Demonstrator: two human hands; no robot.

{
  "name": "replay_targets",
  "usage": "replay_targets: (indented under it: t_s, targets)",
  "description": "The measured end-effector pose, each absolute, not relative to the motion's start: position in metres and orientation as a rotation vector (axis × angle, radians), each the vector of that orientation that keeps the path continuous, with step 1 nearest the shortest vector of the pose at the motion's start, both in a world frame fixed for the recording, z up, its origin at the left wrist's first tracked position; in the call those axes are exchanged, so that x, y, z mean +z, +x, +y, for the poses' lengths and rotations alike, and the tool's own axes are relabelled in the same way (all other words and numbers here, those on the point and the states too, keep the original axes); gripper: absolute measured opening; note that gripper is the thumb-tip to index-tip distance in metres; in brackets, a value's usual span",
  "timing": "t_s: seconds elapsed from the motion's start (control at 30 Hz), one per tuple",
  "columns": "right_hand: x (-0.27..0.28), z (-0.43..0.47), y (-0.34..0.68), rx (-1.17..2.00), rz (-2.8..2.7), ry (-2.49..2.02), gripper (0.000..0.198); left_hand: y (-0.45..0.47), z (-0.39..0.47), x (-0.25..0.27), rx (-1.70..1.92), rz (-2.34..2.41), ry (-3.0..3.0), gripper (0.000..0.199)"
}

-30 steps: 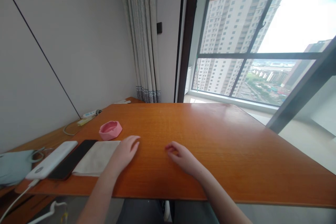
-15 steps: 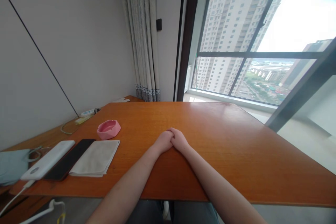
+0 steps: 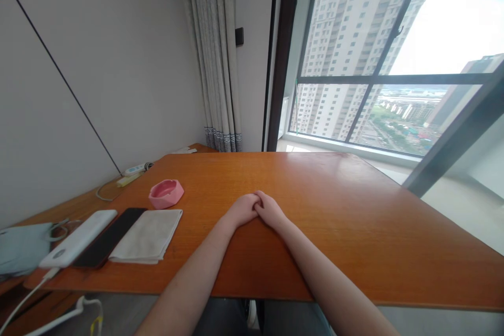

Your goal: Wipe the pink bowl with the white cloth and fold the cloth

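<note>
While the left hand (image 3: 242, 209) and right hand (image 3: 271, 210) are clasped together over the desk (image 3: 334, 252), their fingers are curled in and pressed against each other; the right fingers appear to lie over the left, though most tips are hidden and no item shows between them. Nearest item to the left hand: a folded pale cloth (image 3: 146, 236), flat on the desk to that hand's left, near the front edge, well apart from the fingers. Handling estimate: light, soft, limp, not fragile, likely with good grip; best taken by the loose layered corner at its near right, or with the whole fold pinched so that it does not open. Pink ashtray (image 3: 167, 201), just beyond the cloth: probably rigid, its material not determinable; hold by opposite outer walls. Black phone (image 3: 110, 239), just left of the cloth: stiff, probably slick, screen breakable; hold by the long edges. White power bank (image 3: 79, 239), beside the phone: likely the heaviest for its size. Count: two hands, one cloth, one ashtray, one phone, one power bank, one white cable (image 3: 29, 294) at its near end.
</note>
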State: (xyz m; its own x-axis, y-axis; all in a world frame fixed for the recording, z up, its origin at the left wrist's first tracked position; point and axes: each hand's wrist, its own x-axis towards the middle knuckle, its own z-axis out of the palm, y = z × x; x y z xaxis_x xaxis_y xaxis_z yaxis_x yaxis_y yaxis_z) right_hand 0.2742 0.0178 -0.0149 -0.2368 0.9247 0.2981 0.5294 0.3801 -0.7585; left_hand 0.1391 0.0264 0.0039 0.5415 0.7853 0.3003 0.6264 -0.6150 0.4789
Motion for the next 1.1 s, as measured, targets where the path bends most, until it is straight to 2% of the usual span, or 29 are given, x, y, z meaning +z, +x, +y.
replay_targets:
  t_s: [0.07, 0.13, 0.2, 0.43, 0.6, 0.9, 1.0, 1.1]
  targets:
    - [-0.015, 0.019, 0.277, 0.688, -1.840, -1.261, 0.029, 0.115, 0.033, 0.018, 0.867, 1.409, 2.517, 0.013]
    - [-0.016, 0.021, 0.280, 0.657, -1.786, -1.289, 0.033, 0.080, 0.040, 0.030, 1.166, 1.837, 2.407, 0.019]
    - [-0.017, 0.022, 0.282, 0.619, -1.763, -1.314, 0.036, 0.040, 0.041, 0.035, 1.272, 2.248, 2.262, 0.026]
    - [-0.017, 0.020, 0.279, 0.574, -1.819, -1.337, 0.030, -0.051, 0.016, 0.022, 0.924, 2.844, 1.724, 0.036]
    - [-0.015, 0.017, 0.280, 0.564, -1.832, -1.342, 0.029, -0.055, 0.016, 0.018, 0.746, 2.791, 1.573, 0.048]
    - [-0.011, 0.017, 0.283, 0.577, -1.884, -1.337, 0.025, -0.068, 0.028, 0.014, 0.555, 2.689, 1.781, 0.032]
    - [-0.011, 0.022, 0.284, 0.571, -1.784, -1.335, 0.033, -0.056, 0.030, 0.017, 0.608, 2.586, 1.955, 0.025]
    - [-0.014, 0.025, 0.286, 0.577, -1.675, -1.355, 0.038, -0.024, 0.030, 0.021, 0.776, 2.222, 2.298, 0.018]
